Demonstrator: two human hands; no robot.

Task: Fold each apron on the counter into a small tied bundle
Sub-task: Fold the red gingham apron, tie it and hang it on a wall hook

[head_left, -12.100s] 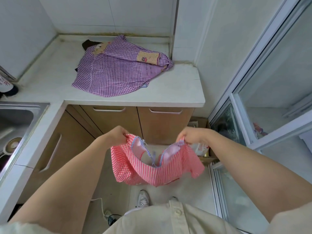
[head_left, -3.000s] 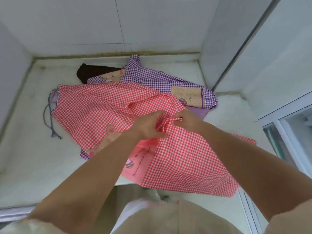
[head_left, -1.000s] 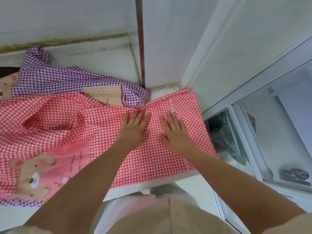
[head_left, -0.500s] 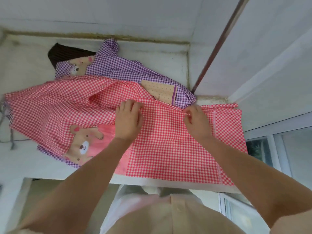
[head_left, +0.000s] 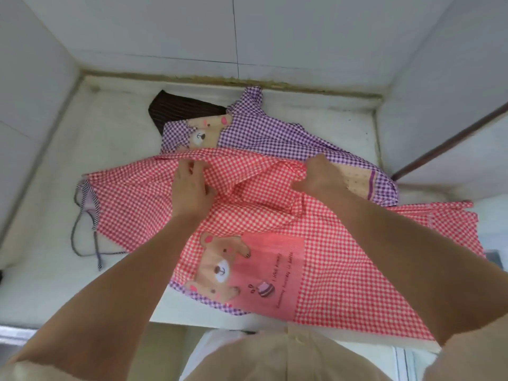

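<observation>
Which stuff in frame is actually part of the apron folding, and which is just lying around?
In the job:
red apron, gripped by the left hand and the right hand
purple apron partly under it, not yet folded
counter they lie on

Lying about:
dark striped cloth behind the purple apron; cannot tell whether it is an apron

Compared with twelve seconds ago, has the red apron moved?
Yes. The red apron went up onto the counter, now overlapping the purple apron; left hand and right hand hold its far edge.
</observation>
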